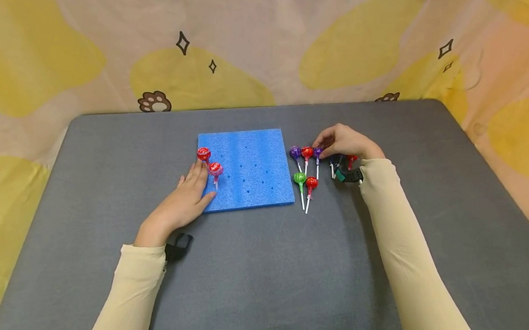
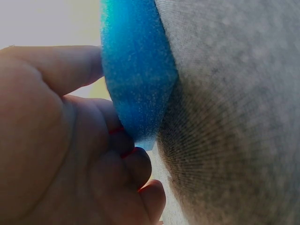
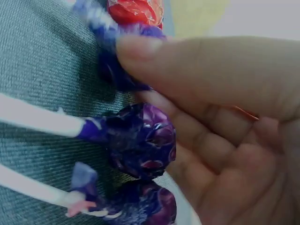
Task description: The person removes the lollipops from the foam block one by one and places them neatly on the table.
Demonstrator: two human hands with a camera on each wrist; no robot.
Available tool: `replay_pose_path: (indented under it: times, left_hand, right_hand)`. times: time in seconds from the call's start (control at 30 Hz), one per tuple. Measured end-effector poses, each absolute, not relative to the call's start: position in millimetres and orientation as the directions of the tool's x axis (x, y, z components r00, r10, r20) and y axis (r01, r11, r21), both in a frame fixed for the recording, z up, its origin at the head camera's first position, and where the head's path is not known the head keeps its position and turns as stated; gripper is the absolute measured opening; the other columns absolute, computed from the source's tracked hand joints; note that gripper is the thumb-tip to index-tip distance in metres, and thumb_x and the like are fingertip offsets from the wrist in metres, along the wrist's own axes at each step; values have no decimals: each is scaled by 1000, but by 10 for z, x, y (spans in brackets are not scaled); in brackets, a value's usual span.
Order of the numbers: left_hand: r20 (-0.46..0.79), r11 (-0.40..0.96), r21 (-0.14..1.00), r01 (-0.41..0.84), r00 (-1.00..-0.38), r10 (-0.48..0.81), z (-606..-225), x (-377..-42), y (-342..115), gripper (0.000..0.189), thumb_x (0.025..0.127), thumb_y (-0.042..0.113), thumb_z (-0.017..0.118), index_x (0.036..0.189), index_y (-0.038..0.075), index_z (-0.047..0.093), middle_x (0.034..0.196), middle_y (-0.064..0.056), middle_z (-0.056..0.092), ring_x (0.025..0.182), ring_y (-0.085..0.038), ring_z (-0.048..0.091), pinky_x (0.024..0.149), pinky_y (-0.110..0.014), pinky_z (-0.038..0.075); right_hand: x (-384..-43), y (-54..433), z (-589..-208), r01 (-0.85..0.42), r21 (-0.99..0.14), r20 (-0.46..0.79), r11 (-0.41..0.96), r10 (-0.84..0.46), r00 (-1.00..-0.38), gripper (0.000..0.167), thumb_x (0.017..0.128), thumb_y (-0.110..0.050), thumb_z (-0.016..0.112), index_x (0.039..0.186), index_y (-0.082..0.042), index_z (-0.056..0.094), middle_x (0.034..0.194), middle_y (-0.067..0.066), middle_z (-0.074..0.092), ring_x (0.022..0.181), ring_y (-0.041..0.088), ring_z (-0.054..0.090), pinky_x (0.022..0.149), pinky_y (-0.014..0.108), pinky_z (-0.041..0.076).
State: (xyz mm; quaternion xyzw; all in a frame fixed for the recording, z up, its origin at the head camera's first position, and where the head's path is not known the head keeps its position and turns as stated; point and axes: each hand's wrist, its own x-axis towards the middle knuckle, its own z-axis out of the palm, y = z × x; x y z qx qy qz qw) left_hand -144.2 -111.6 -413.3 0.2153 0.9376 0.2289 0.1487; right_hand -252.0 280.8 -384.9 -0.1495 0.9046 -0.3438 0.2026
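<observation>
My left hand rests along the left edge and near corner of a blue foam board dotted with small holes. In the left wrist view its thumb and fingers touch the board's edge. Two red lollipops, one farther and one nearer, stand in the board beside those fingers. My right hand pinches the head of a purple lollipop between thumb and fingers, right of the board. Next to it in the right wrist view lie two more purple lollipops, one just below the thumb.
Between board and right hand lie a purple lollipop, a red one, a green one and another red one. A red lollipop shows partly under the right wrist. A patterned cloth hangs behind the grey table.
</observation>
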Motion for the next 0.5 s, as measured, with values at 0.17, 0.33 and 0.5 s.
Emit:
replay_pose_path:
  times: [0.17,0.33,0.5]
  left_hand:
    - [-177,803,492,338,-864,472,-4133,-1440,-1115,69,100,27,41,147,-9,5,155,-24,-2,142,-36,-6,111,-55,3]
    - [-179,803,492,336,-863,472,-4134,-1445,-1117,69,100,27,41,147,-9,5,155,-24,-3,142,-35,-6,111,-55,3]
    - [-181,805,490,334,-865,469,-4132,-1448,-1117,70,100,28,42,147,-9,5,155,-23,-2,142,-36,-5,111,-55,3]
  right_hand:
    - [-2512,2788,-3849,-142,-657,-237,741,-381,-894,20,82,3,69,102,-1,68,101,12,66,93,25,61,87,42,48]
    - [-2498,2775,-3868,-142,-674,-229,725,-389,-892,24,80,3,70,104,-1,67,102,12,66,93,24,60,86,40,48]
    - [-2489,2779,-3891,-112,-712,-231,693,-382,-895,27,80,2,71,107,-1,65,105,12,65,94,23,59,86,38,47]
